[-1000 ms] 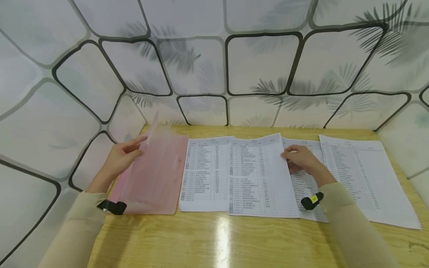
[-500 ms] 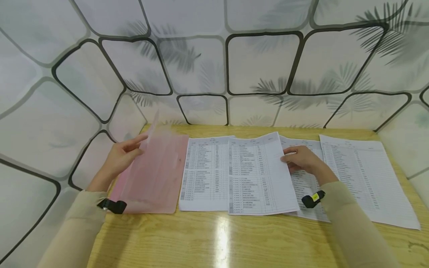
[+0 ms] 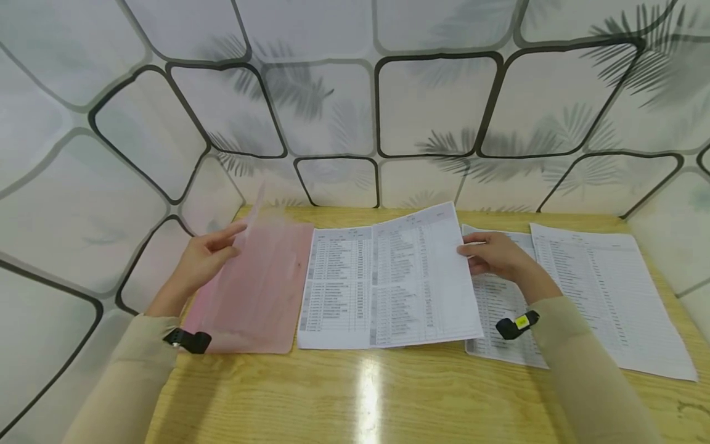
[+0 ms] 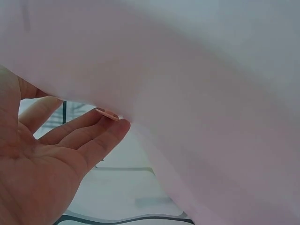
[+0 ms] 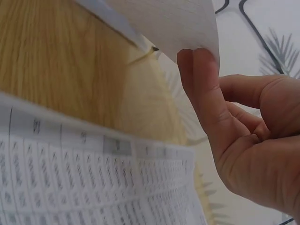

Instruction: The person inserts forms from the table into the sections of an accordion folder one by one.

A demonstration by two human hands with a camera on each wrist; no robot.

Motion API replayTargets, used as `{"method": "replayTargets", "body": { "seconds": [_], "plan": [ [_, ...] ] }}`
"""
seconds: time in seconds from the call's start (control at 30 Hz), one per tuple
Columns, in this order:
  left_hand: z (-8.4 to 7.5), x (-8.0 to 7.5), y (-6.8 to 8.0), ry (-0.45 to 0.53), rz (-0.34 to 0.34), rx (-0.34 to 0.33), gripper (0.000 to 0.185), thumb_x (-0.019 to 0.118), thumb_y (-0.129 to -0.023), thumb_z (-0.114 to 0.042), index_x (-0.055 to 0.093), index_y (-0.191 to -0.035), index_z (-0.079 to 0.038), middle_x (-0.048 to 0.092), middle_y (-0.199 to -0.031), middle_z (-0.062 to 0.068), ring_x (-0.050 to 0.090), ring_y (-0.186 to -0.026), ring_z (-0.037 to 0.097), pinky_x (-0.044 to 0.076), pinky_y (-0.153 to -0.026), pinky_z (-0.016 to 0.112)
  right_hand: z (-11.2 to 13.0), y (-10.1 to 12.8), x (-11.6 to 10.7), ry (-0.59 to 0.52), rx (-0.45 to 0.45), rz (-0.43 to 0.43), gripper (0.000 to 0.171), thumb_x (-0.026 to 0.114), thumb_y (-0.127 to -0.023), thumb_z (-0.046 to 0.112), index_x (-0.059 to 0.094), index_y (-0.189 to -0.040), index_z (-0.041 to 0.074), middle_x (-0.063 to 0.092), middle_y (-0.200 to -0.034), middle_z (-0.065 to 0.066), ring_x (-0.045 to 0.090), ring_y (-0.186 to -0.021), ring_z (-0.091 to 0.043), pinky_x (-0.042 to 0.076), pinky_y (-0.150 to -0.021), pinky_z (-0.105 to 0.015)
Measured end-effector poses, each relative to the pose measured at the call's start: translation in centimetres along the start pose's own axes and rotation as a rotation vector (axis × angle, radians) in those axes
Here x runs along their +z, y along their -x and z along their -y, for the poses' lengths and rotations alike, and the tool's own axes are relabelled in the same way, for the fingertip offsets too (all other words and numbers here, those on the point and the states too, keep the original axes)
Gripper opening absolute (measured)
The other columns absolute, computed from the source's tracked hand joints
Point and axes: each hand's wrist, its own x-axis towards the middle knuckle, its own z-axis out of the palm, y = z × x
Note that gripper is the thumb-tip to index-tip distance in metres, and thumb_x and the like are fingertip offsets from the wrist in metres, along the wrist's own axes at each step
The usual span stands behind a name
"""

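Observation:
My left hand (image 3: 204, 262) pinches the raised translucent cover of a pink folder (image 3: 272, 290) at the left of the table. In the left wrist view that cover (image 4: 187, 108) fills much of the picture, the fingertips at its edge. At the middle, my right hand (image 3: 499, 254) pinches a printed sheet (image 3: 424, 283) by its right edge, between thumb and fingers. The sheet's right side is lifted and tilted, and its left part overlaps another printed sheet (image 3: 335, 283) beside the folder. In the right wrist view the lifted sheet (image 5: 173, 23) shows its blank underside.
Right of the lifted sheet lies another printed sheet (image 3: 501, 327), partly hidden under my right hand and arm. A further printed sheet (image 3: 610, 296) lies at the far right, touching its edge. The wooden table (image 3: 310, 394) meets a patterned wall (image 3: 432, 111) behind.
My right hand has shifted slightly left, raising the printed sheet's right side and sliding it left over the neighbouring sheet. More of the sheet to its right now shows. The left hand stays at the folder.

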Motion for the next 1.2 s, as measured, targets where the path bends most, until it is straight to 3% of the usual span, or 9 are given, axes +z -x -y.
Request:
{"method": "replayTargets", "body": {
  "seconds": [0.27, 0.6, 1.03, 1.13, 1.2],
  "plan": [
    [0.0, 0.0, 0.0, 0.009, -0.001, 0.002, 0.049, 0.067, -0.099, -0.01, 0.061, -0.148, -0.007, 0.057, -0.151, 0.016, 0.055, -0.138, 0.045, 0.045, -0.085, 0.003, 2.4, -0.3, 1.5, -0.129, -0.082, 0.021, 0.064, 0.063, -0.106, 0.016, 0.035, -0.156, -0.011, 0.075, -0.097, 0.007, 0.077, -0.085, -0.011, 0.063, -0.077, -0.028],
    [0.1, 0.3, -0.1, -0.012, -0.004, -0.007, 0.048, 0.067, -0.098, -0.007, 0.062, -0.146, -0.003, 0.06, -0.148, 0.02, 0.057, -0.135, 0.043, 0.046, -0.082, 0.003, 5.4, -1.7, 5.2, -0.307, -0.174, 0.069, 0.054, 0.057, -0.107, 0.007, 0.038, -0.152, -0.014, 0.077, -0.092, 0.006, 0.076, -0.081, -0.009, 0.062, -0.076, -0.025],
    [0.1, 0.1, -0.2, 0.004, -0.009, 0.007, 0.049, 0.065, -0.098, -0.004, 0.061, -0.147, -0.003, 0.057, -0.151, 0.019, 0.056, -0.137, 0.044, 0.044, -0.083, 0.002, 9.1, -3.0, 10.0, -0.377, -0.184, 0.096, 0.051, 0.056, -0.106, 0.004, 0.041, -0.151, -0.014, 0.076, -0.088, 0.002, 0.075, -0.077, -0.011, 0.062, -0.073, -0.025],
    [0.2, 0.1, -0.2, -0.002, -0.013, 0.005, 0.049, 0.066, -0.098, -0.005, 0.062, -0.146, -0.004, 0.058, -0.15, 0.019, 0.058, -0.135, 0.039, 0.045, -0.083, 0.002, 9.7, -3.2, 10.9, -0.385, -0.179, 0.098, 0.049, 0.057, -0.106, 0.004, 0.043, -0.15, -0.013, 0.075, -0.087, 0.001, 0.074, -0.075, -0.011, 0.062, -0.072, -0.025],
    [0.3, 0.1, -0.1, -0.011, -0.016, -0.005, 0.049, 0.066, -0.098, -0.006, 0.062, -0.146, -0.004, 0.059, -0.149, 0.019, 0.063, -0.131, 0.027, 0.045, -0.083, 0.003, 10.1, -3.4, 11.6, -0.396, -0.177, 0.101, 0.049, 0.057, -0.106, 0.004, 0.043, -0.15, -0.013, 0.075, -0.086, 0.001, 0.074, -0.074, -0.011, 0.062, -0.071, -0.025]
  ]
}}
